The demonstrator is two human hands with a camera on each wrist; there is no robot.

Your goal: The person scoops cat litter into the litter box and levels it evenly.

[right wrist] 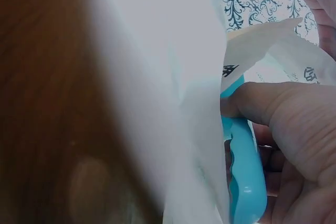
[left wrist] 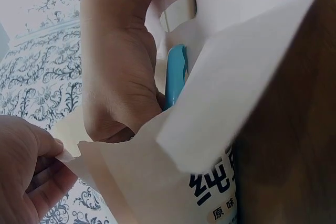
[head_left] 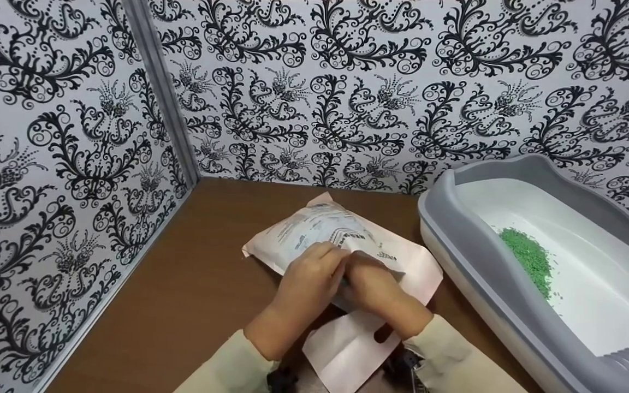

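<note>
A pale pink plastic bag (head_left: 292, 232) with dark print lies on the brown table, its mouth toward me. My left hand (head_left: 312, 273) pinches the torn edge of the bag's opening between thumb and fingers, plainest in the left wrist view. Close beside it, my right hand (head_left: 372, 284) reaches into the mouth. The right wrist view shows that hand gripping a blue plastic tool with a notched handle (right wrist: 248, 174), thumb on top. The tool's working end is hidden by the bag and fingers. A bag flap (head_left: 342, 355) with a carry hole hangs toward me.
To the right stands a grey-rimmed white litter box (head_left: 459, 234), close to the bag. Green pellets (head_left: 527, 262) lie in a pile on its floor. Patterned panels (head_left: 303, 93) bound the brown table (head_left: 183, 289) at the back and left.
</note>
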